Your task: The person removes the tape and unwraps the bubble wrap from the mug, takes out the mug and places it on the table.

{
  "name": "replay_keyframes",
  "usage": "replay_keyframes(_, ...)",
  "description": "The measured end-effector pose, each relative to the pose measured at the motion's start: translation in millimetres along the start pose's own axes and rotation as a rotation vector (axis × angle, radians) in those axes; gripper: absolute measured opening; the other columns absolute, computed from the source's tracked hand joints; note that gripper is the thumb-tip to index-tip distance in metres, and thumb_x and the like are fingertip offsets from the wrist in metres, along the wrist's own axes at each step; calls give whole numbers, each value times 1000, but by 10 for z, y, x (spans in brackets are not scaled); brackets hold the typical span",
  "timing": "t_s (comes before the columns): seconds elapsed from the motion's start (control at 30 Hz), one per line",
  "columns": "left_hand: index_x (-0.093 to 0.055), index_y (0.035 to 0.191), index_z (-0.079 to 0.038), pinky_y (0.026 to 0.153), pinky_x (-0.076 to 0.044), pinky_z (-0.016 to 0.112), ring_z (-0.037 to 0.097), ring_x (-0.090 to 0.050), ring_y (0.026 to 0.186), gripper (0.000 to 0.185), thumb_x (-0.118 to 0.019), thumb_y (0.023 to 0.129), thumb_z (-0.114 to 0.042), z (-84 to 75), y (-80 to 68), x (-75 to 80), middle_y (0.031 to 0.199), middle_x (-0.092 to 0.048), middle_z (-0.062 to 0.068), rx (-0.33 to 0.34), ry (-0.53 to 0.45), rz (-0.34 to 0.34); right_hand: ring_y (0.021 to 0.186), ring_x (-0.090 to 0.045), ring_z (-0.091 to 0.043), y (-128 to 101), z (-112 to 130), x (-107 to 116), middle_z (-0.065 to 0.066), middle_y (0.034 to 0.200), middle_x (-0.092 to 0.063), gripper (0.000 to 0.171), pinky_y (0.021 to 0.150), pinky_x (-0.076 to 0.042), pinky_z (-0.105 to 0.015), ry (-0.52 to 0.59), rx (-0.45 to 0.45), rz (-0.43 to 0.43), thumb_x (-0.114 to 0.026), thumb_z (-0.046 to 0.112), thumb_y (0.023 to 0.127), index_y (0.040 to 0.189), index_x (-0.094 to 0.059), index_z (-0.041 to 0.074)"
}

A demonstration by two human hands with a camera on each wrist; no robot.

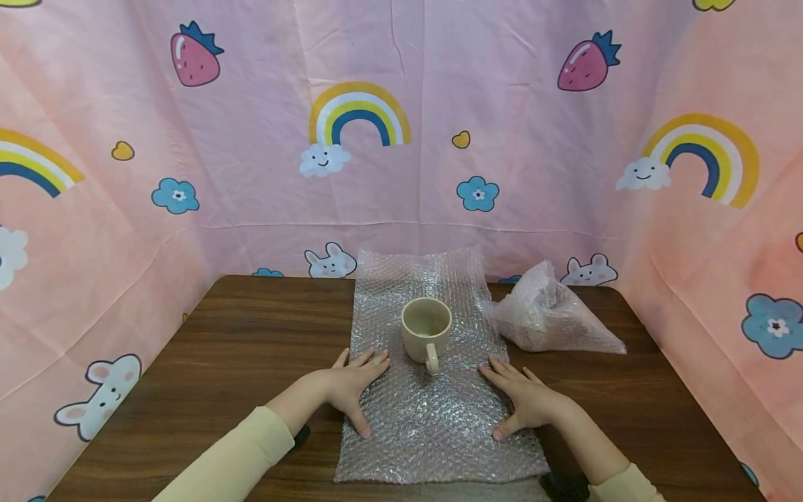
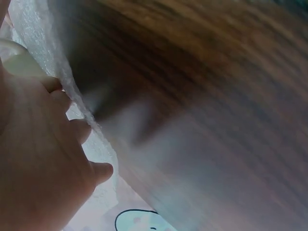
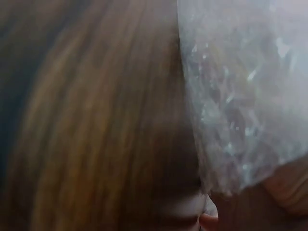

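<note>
Bubble wrap sheet (image 1: pixel 433 418) lies flat at lower centre of head view on wooden table (image 1: pixel 251 335), beige mug (image 1: pixel 426 329) upright on it at frame centre, handle toward viewer. Left hand (image 1: pixel 351 387) and right hand (image 1: pixel 523 401) flat on sheet's side edges, fingers straight, gripping nothing. Crumpled wrap bundle (image 1: pixel 546 314) right of mug.

Left wrist view: blurred; left hand (image 2: pixel 38 159) at left, fingers on sheet edge.

Right wrist view: blurred; sheet (image 3: pixel 245 91) upper right.

Advice: press evenly, keep mug centred.
</note>
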State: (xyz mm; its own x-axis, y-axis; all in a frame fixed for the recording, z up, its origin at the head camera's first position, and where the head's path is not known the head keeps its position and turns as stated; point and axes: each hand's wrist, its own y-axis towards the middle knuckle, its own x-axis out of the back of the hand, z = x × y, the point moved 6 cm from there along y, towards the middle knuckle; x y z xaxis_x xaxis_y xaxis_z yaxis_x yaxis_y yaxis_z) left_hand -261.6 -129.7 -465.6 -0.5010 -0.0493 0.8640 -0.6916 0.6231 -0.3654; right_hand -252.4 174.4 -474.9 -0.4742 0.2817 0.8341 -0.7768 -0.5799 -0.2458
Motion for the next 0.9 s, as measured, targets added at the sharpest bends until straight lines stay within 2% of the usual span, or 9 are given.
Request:
replay_keyframes(0.27, -15, 154, -8, 106, 8, 62, 34, 4, 143, 125, -84, 61, -55, -45, -6, 8, 159, -4, 9, 21, 31, 7, 143, -8, -37, 13, 8, -6, -18, 158, -9, 118, 107, -1, -64, -34, -27, 5, -82, 53, 60, 153, -22, 12)
replay_keyframes(0.6, -17, 153, -6, 107, 4, 62, 37, 3, 143, 124, -86, 60, -52, -64, 15, 4, 159, -3, 12, 24, 15, 6, 143, -10, -35, 25, 44, 4, -16, 158, -11, 118, 108, -5, -62, -91, -64, 12, -83, 52, 59, 153, -23, 13)
replay_keyframes(0.77, -21, 152, -6, 108, -1, 62, 40, -2, 142, 115, -85, 67, -48, -134, 21, 38, 158, -8, 18, 14, -30, -3, 143, -10, -34, 28, 60, -1, -16, 158, -11, 118, 108, -6, -61, -103, -82, 19, -84, 50, 59, 153, -23, 14)
replay_keyframes(0.9, -28, 150, -2, 109, -9, 60, 44, -12, 140, 99, -80, 76, -43, -160, 43, 99, 154, -20, 22, -15, -110, -75, 143, -10, -35, 20, 67, 7, -17, 158, -11, 118, 108, -7, -62, -96, -79, 18, -84, 50, 59, 153, -23, 12)
